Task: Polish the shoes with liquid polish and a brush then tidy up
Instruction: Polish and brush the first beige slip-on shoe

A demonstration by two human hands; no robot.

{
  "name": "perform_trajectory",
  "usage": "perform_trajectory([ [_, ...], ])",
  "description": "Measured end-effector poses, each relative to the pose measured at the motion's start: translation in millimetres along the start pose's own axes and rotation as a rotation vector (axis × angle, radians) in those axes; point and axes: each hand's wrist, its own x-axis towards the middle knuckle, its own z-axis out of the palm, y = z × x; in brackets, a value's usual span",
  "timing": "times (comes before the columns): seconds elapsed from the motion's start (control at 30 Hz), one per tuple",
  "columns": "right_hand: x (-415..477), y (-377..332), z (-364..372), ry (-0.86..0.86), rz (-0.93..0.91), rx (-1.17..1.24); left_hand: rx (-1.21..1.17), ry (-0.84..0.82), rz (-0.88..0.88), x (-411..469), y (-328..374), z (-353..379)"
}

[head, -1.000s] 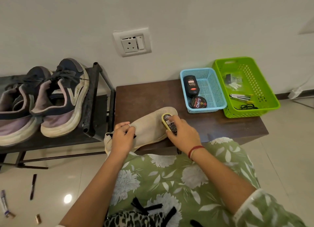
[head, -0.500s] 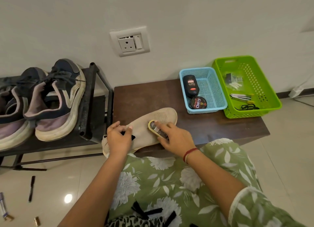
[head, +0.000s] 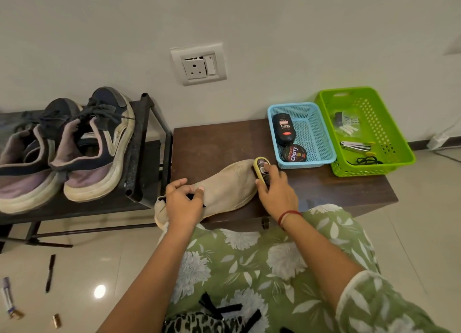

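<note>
Right hand [head: 277,193] slid the brush [head: 260,166] from mid-shoe out to the toe of the tan shoe [head: 229,185], which lies along the desk [head: 217,143] front edge. Right fingers wrap the brush; left hand [head: 183,203] fingers pinch the heel end. Blue basket [head: 314,133]: polish bottle [head: 283,129] lying flat, polish tin [head: 294,153] touching it. Green basket [head: 379,128]: metal tool [head: 355,146], black cord [head: 366,161], small white pieces [head: 346,129]

Looked like a home, likely a corner by the entry. Showed a plain plastered wall with a household socket plate [head: 198,64] and glossy floor tiles [head: 99,258]. Held a dark metal shoe rack [head: 139,158] with worn sneakers [head: 94,153] off the left edge of a low brown surface [head: 219,143]. Kept plastic baskets, blue [head: 321,133] with shoe polish [head: 294,153] and green [head: 389,133], at its far right corner.
</note>
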Motion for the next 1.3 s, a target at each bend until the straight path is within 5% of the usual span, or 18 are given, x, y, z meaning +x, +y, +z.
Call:
perform_trajectory([
  [0.17, -33, -28, 16, -0.017, -0.162, 0.317, 0.172, 0.006, 0.267, -12, 4, -8],
  [0.37, -14, -22, 15, -0.061, -0.104, 0.224, 0.344, -0.113, 0.509, -12, 4, -20],
  [0.53, -40, -33, 4, 0.018, -0.228, 0.095, 0.126, -0.163, 0.386, -17, -13, -28],
  [0.67, -81, -43, 12, -0.159, -0.504, -0.111, 0.146, -0.166, 0.395, -21, -16, -25],
  [0.83, -57, -16, -4, 0.004, 0.006, -0.165, 0.065, -0.213, 0.260, -17, -17, -18],
  [1.0, -90, -42, 13, -0.195, -0.343, -0.154, -0.016, -0.232, 0.167, -17, -20, -15],
  [1.17, -64, -21, -17, -0.035, 0.027, -0.195, -0.037, -0.258, 0.103, -18, -25, -17],
  [1.3, -107, -56, 5, -0.253, -0.277, -0.088, -0.049, -0.234, 0.089, -22, -24, -16],
])
